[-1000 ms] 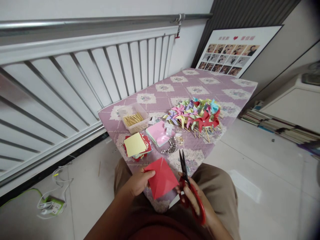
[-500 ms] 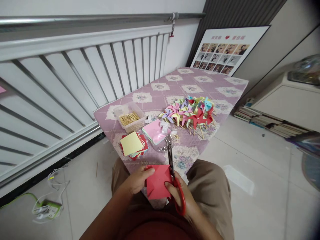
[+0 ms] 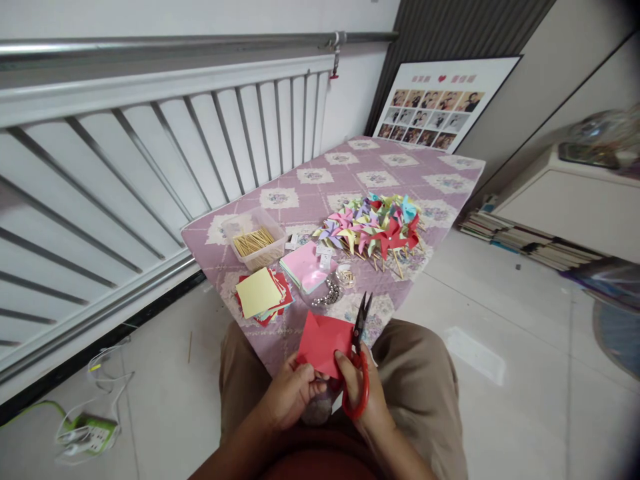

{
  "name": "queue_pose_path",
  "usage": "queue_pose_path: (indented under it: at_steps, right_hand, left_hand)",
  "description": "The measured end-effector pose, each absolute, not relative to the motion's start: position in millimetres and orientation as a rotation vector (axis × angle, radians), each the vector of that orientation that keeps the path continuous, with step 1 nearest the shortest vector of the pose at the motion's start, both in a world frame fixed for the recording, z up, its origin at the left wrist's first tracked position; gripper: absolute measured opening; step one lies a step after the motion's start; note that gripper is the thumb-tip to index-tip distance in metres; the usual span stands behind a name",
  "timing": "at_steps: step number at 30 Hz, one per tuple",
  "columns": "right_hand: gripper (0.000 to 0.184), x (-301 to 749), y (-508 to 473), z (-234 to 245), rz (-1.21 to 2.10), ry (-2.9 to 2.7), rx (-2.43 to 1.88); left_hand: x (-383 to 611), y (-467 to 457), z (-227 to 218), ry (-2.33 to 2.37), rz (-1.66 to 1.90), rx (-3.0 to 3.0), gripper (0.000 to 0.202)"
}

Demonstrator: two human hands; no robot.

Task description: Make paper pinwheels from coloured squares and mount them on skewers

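My left hand [image 3: 293, 392] pinches the lower left edge of a square of red paper [image 3: 324, 341], held above my lap at the table's near corner. In my right hand [image 3: 373, 400] are scissors [image 3: 359, 328] with red handles and dark blades. The blades point away from me, slightly apart, along the paper's right side. My right thumb also presses on the paper. Just beyond it lie a container of small silver pieces [image 3: 327, 293] and a stack of coloured squares topped with yellow [image 3: 259, 293].
Several finished paper pinwheels [image 3: 375, 230] lie in a heap on the patterned tablecloth [image 3: 370, 179]. A clear box of wooden sticks [image 3: 256, 240], pink paper squares [image 3: 305, 265] and a small round dish [image 3: 346, 275] are nearby. A radiator [image 3: 175, 147] borders the table's left side.
The red paper has turned and moved slightly up and right. My left hand has shifted from its upper left to its lower edge. The scissors have swung right, with tips now apart.
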State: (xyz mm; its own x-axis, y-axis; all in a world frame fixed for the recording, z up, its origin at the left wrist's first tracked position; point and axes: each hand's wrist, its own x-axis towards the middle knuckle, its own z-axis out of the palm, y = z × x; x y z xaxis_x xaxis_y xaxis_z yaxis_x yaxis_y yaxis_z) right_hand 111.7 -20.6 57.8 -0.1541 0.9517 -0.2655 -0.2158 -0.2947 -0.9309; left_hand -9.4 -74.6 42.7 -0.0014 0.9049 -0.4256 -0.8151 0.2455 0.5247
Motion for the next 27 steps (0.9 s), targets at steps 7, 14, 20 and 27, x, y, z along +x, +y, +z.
queue_pose_path:
  at_steps: [7,14,20,27]
  right_hand:
    - [0.034,107,-22,62,1.608,-1.05,-1.186]
    - [0.051,124,-25,55,1.561,-1.16,-1.248]
    - [0.061,150,-33,54,1.952,-1.36,-1.069]
    - [0.053,158,-44,50,2.069,-1.553,-1.081]
  left_hand:
    - [6,-58,53,0.874,1.462,0.129,0.035]
    - [-10,-46,54,0.972,1.534,0.032,0.039]
    - [-32,-37,53,1.08,1.641,0.027,0.038]
    - [-44,-26,59,1.066,1.718,-0.033,0.033]
